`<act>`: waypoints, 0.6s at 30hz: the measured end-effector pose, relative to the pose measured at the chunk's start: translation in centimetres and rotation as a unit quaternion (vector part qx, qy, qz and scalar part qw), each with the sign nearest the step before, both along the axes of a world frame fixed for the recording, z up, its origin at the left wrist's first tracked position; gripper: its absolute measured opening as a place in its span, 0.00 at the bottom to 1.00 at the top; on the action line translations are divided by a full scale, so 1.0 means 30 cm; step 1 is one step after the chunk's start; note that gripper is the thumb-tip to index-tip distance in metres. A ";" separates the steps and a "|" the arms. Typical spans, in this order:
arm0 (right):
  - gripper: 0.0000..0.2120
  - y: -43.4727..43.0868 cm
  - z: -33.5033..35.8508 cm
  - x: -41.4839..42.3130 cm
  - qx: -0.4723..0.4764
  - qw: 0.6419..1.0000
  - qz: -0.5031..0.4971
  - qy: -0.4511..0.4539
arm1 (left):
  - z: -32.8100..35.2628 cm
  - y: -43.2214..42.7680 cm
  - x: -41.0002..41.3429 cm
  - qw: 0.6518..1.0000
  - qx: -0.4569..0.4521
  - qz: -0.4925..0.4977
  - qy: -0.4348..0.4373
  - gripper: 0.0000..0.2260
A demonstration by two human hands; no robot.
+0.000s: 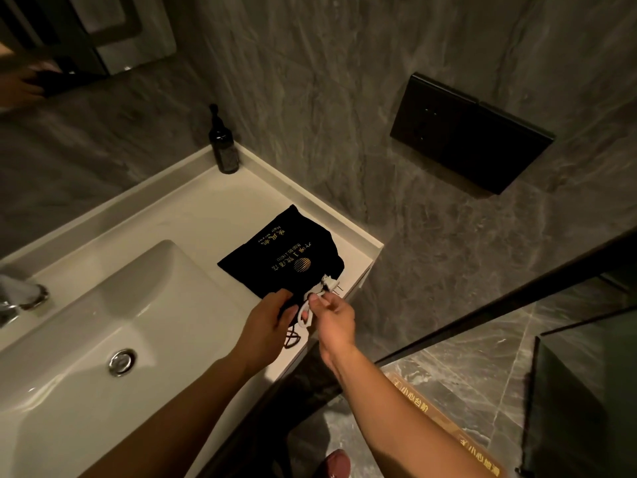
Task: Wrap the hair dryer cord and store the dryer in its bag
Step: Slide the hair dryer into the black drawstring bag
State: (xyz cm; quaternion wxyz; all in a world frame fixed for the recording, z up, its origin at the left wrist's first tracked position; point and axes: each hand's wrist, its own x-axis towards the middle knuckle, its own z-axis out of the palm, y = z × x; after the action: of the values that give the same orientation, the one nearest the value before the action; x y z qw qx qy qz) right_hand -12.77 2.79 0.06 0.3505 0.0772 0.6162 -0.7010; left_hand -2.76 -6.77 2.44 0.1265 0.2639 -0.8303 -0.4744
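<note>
Faucet (20, 298): chrome, at the far left edge of the white vanity; only partly in view
Basin (86, 305): white, rectangular, sunk into the counter; a round chrome drain (121, 362) sits in its floor
Counter (193, 215): white, with a raised lip along the grey stone wall; it ends at a square corner on the right
Bottle (223, 146): dark pump bottle, upright in the back corner of the counter, against the wall; well apart from the bag
Bag (286, 253): black cloth pouch with gold print, lying flat on the counter to the right of the basin; its mouth end points toward the person, and dark drawstrings (292, 339) trail over the counter's front edge
Left hand (265, 322): fingers closed on the near edge of the bag, at its opening
Cord (306, 313): white, looped at the mouth of the bag, between the two hands; the plug (329, 283) with its metal prongs sticks out just above, over the bag's near corner
Hair dryer: body not visible; cannot tell whether it is inside the bag
Right hand (336, 319): fingers pinched on the white cord loop, just beside the left hand
Wall plate (472, 132): black, rectangular, mounted on the stone wall to the right, well apart from the counter
Floor (431, 401): grey stone tile, lower right; a dark frame edge runs across it
</note>
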 end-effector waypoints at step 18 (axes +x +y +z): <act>0.35 0.011 0.028 -0.259 0.321 0.830 0.267 0.370 | -0.062 -0.017 0.089 0.993 0.020 0.075 -0.093 0.13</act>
State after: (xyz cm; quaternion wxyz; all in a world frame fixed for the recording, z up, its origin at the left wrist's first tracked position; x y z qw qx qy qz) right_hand -20.54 3.13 0.91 0.2247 -0.2475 0.8867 -0.3194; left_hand -0.08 -7.29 0.57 0.0791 0.3710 -0.8065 -0.4536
